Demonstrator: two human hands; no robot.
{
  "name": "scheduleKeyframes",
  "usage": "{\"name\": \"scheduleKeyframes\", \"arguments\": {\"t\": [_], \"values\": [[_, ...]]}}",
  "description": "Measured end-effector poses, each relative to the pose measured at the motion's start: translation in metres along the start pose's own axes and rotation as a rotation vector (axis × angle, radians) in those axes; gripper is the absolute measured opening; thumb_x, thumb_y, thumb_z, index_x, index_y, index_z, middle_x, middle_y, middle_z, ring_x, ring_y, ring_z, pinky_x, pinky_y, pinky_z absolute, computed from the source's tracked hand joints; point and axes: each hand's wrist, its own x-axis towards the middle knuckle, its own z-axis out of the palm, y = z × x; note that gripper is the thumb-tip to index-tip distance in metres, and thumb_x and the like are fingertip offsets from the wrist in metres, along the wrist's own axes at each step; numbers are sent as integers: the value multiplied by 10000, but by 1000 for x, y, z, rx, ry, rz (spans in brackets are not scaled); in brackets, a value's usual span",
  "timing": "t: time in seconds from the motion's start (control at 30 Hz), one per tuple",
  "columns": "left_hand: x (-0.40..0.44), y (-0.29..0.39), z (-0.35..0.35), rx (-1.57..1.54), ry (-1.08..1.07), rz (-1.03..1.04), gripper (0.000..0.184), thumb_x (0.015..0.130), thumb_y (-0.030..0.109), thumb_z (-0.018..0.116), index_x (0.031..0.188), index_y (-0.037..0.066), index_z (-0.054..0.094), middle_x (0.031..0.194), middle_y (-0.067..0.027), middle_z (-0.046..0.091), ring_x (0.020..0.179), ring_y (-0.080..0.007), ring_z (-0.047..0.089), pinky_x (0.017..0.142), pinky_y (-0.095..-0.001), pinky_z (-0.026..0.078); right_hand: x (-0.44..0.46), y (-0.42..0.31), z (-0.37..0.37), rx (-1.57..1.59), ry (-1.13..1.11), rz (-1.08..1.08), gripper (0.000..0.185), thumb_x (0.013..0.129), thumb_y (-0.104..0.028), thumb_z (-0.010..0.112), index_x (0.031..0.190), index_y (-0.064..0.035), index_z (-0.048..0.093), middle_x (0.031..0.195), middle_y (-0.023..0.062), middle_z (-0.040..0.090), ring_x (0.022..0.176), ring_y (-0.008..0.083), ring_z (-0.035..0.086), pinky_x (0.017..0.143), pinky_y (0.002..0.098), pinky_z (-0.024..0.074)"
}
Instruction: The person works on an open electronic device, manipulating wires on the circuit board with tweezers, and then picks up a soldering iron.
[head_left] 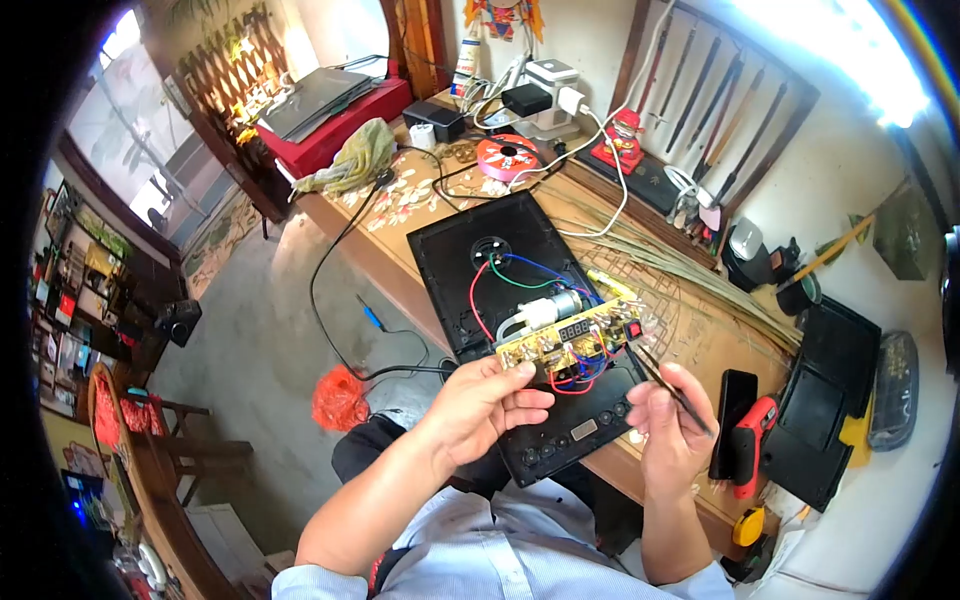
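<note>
My left hand (480,410) grips the left end of a yellow circuit board (545,345) between thumb and fingers. The board carries a small digit display (575,331) and a red part (632,329) at its right end. Coloured wires run from it to an open black casing (450,255), and a small motor (565,304) with a white fitting sits just behind it. My right hand (668,420) is closed on dark tweezers (676,391), whose tips point at the board's right end. Below the board lies the casing's lower part with round buttons (584,430).
A black phone (735,400), a red-and-black power tool (752,445) and a yellow tape measure (748,527) are at the right. Black plastic parts (825,400) lie beyond. Farther back are a pink-red reel (508,157), a cloth (355,160) and cables.
</note>
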Motion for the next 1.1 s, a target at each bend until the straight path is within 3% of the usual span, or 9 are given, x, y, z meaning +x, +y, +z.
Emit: {"name": "scheduleKeyframes", "arguments": {"t": [0.03,0.1,0.27,0.5,0.6,1.1], "values": [[2,1,-6,-20,-8,-1,239,946,139,588,1144,6,575,1004,-85,666,837,-188,687,741,-330,586,0,8,1,-99,36,-81,242,874,-4,668,1109,21,614,992,127,655,805,117,609,718,223,494],[5,1,-13,-46,-8,3,240,945,140,591,1141,4,575,993,-89,674,823,-191,692,733,-331,591,-4,14,6,-102,45,-43,258,862,1,680,1108,27,610,990,123,648,817,123,617,729,229,500],[5,-3,-19,-140,-104,58,265,959,168,566,1153,-12,555,972,-114,699,674,-160,700,584,-294,600,-10,26,24,-183,-6,-70,258,810,29,725,1032,33,593,978,134,657,874,167,657,778,265,527],[4,-10,-20,-169,-69,88,291,981,216,533,1170,-6,539,1034,-95,680,495,-96,583,446,-238,518,0,39,35,-295,-45,-224,228,806,1,743,992,27,614,946,137,696,841,154,669,762,260,528],[1,-8,-14,-165,-30,95,301,982,238,522,1128,-21,572,940,-106,688,478,-105,543,420,-242,473,0,42,35,-280,7,-115,199,818,-14,737,976,26,623,940,131,701,817,143,664,744,251,524],[2,-6,-14,-155,-30,94,307,981,255,525,1139,-4,575,998,-108,685,490,-98,545,428,-225,469,10,37,38,-239,9,3,196,846,-52,724,981,38,614,871,96,704,750,101,637,676,232,514]]}}
